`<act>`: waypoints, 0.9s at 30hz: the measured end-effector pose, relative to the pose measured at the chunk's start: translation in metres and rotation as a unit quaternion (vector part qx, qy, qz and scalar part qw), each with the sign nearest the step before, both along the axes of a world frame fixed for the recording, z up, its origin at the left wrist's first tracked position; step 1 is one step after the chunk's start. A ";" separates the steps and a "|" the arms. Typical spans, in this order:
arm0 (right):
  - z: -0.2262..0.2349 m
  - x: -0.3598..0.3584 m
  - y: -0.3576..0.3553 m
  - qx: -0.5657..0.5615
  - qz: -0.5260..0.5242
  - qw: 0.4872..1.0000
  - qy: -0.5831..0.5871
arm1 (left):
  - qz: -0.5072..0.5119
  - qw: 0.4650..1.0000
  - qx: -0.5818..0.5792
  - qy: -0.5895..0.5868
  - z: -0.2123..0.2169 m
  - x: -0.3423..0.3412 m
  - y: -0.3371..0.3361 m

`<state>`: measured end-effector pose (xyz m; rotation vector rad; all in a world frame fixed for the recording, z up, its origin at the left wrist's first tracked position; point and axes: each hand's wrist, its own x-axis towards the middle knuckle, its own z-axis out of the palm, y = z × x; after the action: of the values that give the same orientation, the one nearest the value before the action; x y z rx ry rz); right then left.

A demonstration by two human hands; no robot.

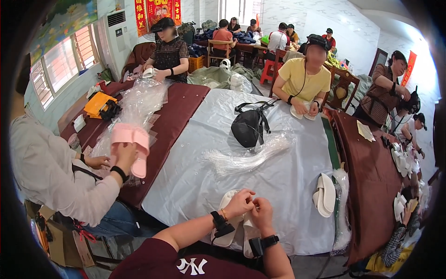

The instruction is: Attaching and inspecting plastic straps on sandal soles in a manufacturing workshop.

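A pair of white slippers lies at the table's near edge, the left slipper and the right slipper side by side under my arms. Above their far ends, my left hand and my right hand meet with fingertips pinched close together. Whatever is between the fingers is too small to make out. Beyond my hands is a bundle of thin whitish strands, partly in clear plastic. To the right sits another pair of white slippers, one leaning on the other.
A black bag rests mid-table. Along the right edge runs a long clear plastic bundle. At left, a co-worker's hand grips pink slippers beside a heap of clear bags. Across the table, a person in yellow handles white slippers.
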<state>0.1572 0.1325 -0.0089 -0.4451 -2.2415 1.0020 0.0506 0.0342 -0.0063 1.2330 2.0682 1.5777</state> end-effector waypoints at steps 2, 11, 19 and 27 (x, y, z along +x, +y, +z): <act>0.002 0.001 -0.002 0.024 -0.001 1.000 -0.009 | 0.000 1.000 -0.008 -0.005 0.000 0.001 -0.001; 0.003 -0.001 -0.011 0.087 -0.027 0.996 -0.025 | 0.010 1.000 0.011 -0.026 -0.005 0.001 0.001; 0.006 -0.003 -0.013 0.174 -0.061 0.982 -0.027 | 0.008 0.999 0.010 0.048 -0.006 -0.004 0.006; -0.015 0.001 0.010 0.049 -0.136 0.989 -0.043 | 0.100 0.993 0.056 0.011 0.022 0.001 -0.026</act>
<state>0.1580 0.1425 -0.0243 -0.7397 -2.2187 0.7405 0.0520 0.0079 0.0159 1.1129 2.2033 1.7971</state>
